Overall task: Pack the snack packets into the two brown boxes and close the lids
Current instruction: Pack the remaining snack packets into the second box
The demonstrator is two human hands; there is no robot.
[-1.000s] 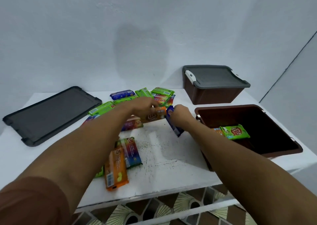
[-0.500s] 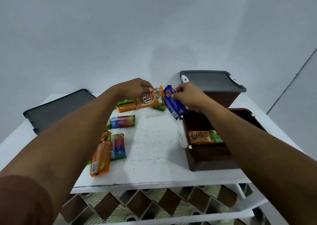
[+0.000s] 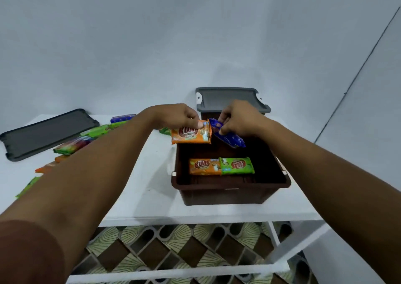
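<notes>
Lidded box behind the hands is showing mostly its grey top; left hand and right hand are covering most of its body. Left fingertips are sitting hidden behind the orange packet. Left forearm is hiding parts of the loose packets. Blue packet in the right hand is showing blurred, print unreadable.

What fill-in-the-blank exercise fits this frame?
The packet pinched by the left hand is ____. The wrapper pinched by the right hand is ____. In the open brown box, a ____ snack lies beside the boxed orange packet.
Missing: orange; blue; green.
</notes>
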